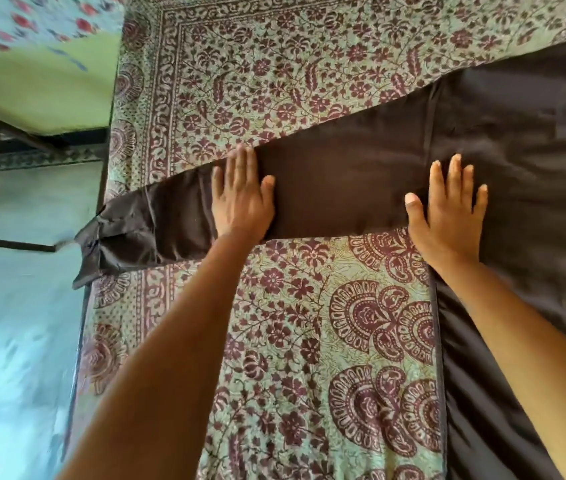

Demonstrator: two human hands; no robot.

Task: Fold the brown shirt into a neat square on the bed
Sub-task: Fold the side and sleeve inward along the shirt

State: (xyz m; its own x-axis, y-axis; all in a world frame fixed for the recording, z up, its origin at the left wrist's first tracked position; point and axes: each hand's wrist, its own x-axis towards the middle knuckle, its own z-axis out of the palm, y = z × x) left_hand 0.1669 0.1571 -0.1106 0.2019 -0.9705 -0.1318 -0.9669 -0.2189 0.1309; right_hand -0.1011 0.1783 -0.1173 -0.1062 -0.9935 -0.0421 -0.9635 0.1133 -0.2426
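Fingers of the left hand (241,164) were straight and close together, thumb out to the side, lying flat on the sleeve (344,188). Fingers of the right hand (454,171) were straight and slightly spread, thumb out, also flat on cloth. Neither hand pinched or gripped anything.

The left hand (241,202) sat on the sleeve toward the cuff end. The right hand (448,220) sat where the sleeve meets the body of the brown shirt (524,188).

The shirt lay spread flat on the bed, on the patterned bedspread (309,323), with the body to the right and running out of frame. The sleeve stretched leftward across the bed, and its cuff (101,244) was crumpled and hanging past the bed edge over the floor (15,323).

Judged step: early, smoothing the sleeve before the first fold. No fold was visible yet.

The next move likely called for taking hold of the sleeve near the cuff and pulling it back onto the bed. The sleeve would then fold over the body along the shoulder seam, with the right hand pinning that line. Risk: the slick fabric could slide, and the cuff creases could carry into the fold.
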